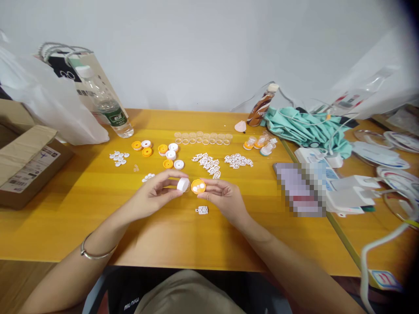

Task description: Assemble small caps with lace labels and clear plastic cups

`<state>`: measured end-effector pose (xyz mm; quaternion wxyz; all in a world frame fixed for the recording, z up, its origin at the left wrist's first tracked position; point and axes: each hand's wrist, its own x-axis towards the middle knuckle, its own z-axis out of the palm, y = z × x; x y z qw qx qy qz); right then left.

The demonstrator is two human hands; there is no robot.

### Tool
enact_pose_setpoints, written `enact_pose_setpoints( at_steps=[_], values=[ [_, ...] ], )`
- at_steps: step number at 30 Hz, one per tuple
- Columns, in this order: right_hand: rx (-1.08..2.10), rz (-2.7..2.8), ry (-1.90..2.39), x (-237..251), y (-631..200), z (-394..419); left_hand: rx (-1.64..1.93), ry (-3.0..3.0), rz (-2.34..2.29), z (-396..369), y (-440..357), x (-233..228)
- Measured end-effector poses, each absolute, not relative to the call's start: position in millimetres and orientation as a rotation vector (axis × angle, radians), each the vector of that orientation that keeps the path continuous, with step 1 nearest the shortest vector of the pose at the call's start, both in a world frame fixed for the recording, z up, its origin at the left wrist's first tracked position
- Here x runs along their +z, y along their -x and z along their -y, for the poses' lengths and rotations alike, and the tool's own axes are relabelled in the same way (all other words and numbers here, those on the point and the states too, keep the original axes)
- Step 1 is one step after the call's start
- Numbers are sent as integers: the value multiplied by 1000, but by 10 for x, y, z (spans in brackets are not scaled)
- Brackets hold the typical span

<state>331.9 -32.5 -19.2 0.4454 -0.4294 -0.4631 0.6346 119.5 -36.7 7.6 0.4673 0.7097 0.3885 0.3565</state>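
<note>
Two hands, two small caps, held together over table.
Left hand pinches white cap; right hand pinches orange cap, caps nearly touching. Small white part lies just below the hands.

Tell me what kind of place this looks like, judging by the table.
Probably a small hand-assembly workstation, not a home desk. The yellow table carries sorted batches of small white parts, a row of clear cups and orange and white caps, and an open cardboard box sits at its left edge.
</note>
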Motion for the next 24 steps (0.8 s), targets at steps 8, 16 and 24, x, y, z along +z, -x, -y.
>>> enact_pose_setpoints(
  at_steps=[8, 16, 24],
  values=[
    [1566, 1180, 996, -254, -3284, 340, 817, -1896, -1184, 449, -1283, 68],
    [1628, 1184, 922, -308, -3253, 373, 775, -2200, -1235, 491, -1348, 106],
    [1633, 1180, 894, -313, -3251, 369, 708, -2270, -1311, 497, -1352, 87]
  ],
)
